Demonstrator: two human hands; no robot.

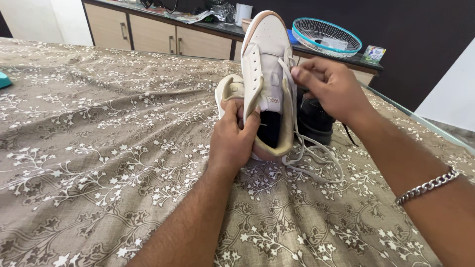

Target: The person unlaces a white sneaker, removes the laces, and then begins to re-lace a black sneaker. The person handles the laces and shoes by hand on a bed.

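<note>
Left hand (pixel 232 141) clamped on upright white shoe (pixel 267 64); right hand (pixel 329 86) fingers pinched on its lace (pixel 316 158). Second shoe (pixel 228 89) behind, near bed's (pixel 99 148) far edge; open cloth to the left.

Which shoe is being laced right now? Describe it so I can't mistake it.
On the floral brown bedspread, find the left hand. It grips the heel of a white leather sneaker with tan trim, held toe-up, while the right hand pinches its white lace. The second white sneaker and black shoes lie behind, untouched.

A floral brown bedspread (pixel 99 163) covers the bed, with beige cabinets (pixel 148 34) and a dark wall (pixel 410 29) beyond.
</note>
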